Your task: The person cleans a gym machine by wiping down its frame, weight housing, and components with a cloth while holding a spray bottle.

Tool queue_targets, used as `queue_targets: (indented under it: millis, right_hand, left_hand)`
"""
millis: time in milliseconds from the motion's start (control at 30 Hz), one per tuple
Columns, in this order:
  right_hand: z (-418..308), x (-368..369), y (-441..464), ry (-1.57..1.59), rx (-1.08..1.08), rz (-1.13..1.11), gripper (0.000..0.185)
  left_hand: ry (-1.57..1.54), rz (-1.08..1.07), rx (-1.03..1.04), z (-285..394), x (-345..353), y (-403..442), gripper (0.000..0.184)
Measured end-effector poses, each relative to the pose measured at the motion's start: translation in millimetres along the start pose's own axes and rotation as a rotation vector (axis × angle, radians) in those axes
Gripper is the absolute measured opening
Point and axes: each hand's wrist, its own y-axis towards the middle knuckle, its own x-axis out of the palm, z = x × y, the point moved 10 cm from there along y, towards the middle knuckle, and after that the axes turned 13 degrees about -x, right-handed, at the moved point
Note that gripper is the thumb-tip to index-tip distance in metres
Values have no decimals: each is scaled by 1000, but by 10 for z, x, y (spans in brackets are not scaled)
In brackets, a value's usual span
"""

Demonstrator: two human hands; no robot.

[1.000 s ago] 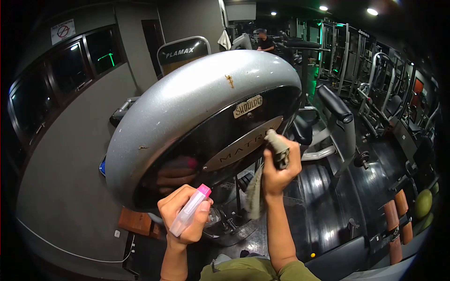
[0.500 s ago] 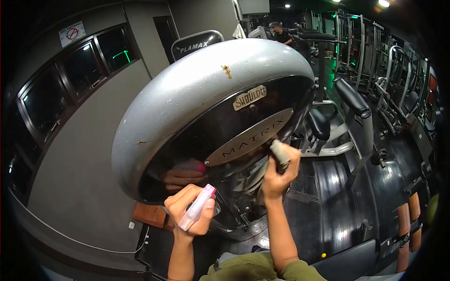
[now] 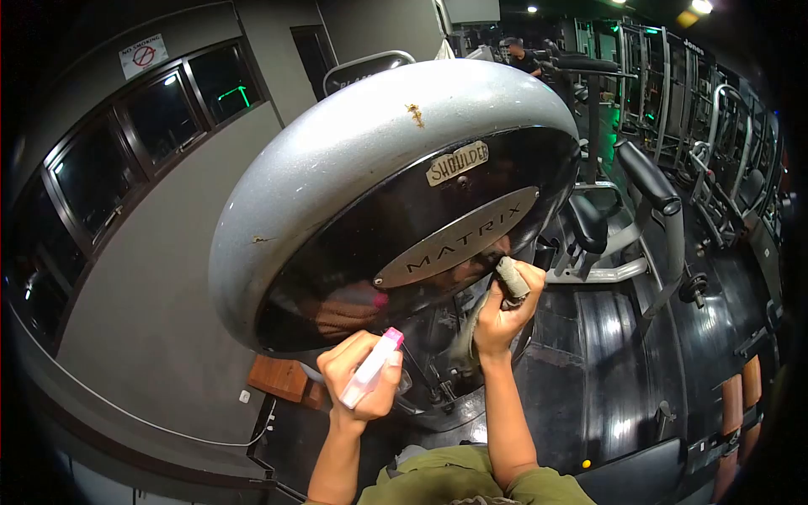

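Observation:
My left hand [image 3: 362,374] is wrapped round a clear spray bottle [image 3: 371,370] with a pink top, just below the machine's black panel [image 3: 353,252]. In my right hand [image 3: 505,316] is a bunched grey-green cloth [image 3: 512,278], close to the panel's lower right edge; its loose end hangs down at the left of the wrist. Whether the cloth touches the panel cannot be made out. An oval MATRIX plate [image 3: 459,238] and a SHOULDER label [image 3: 457,163] sit on the panel, inside a thick silver rim [image 3: 337,139] with rusty scratches.
A wooden block [image 3: 278,378] lies on the floor by the left wall, near a white cable. Padded gym machines [image 3: 648,177] stand on the right. A person [image 3: 523,59] is in the far background. A small yellow ball [image 3: 587,464] is on the dark floor.
The view has shifted, so the machine sits slightly higher and further right. My right hand with the cloth has moved down from the MATRIX plate to below the panel's edge. My left hand still holds the bottle.

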Motion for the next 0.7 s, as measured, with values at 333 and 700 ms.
queue_targets:
  millis: [333, 700]
  right_hand:
    - [-856, 373, -194, 158, -245, -238, 31]
    - [-533, 63, -8, -43, -110, -31, 32]
  left_hand:
    - [27, 33, 67, 81, -103, -91, 33]
    - [-490, 20, -306, -469, -439, -245, 31]
